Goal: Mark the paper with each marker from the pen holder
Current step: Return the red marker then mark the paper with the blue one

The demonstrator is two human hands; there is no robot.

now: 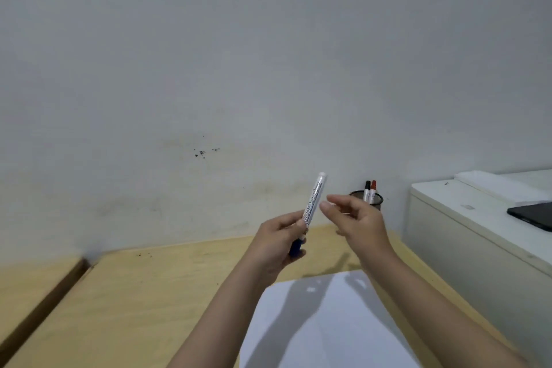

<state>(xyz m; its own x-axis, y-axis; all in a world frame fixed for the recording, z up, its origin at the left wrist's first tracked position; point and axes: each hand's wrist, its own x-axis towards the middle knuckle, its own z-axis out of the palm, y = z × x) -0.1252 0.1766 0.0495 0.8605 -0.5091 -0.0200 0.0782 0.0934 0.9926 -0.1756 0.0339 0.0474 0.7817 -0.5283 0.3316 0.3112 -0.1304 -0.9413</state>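
Note:
My left hand (276, 240) grips a white marker (313, 203) with a blue cap at its lower end, held tilted up above the desk. Just to the right of the marker's barrel, my right hand (355, 219) hovers with fingers apart and holds nothing. Partly hidden behind that hand, a dark mesh pen holder (377, 199) stands by the wall with a black-capped marker (367, 190) and a red-capped marker (373, 190) sticking out. A white sheet of paper (322, 326) lies on the wooden desk (134, 302) below my forearms.
A white cabinet (466, 236) stands at the right, taller than the desk, with a dark tablet (534, 215) and white sheets (501, 185) on top. A dark gap (47, 305) splits the desk at the left. The wall rises directly behind.

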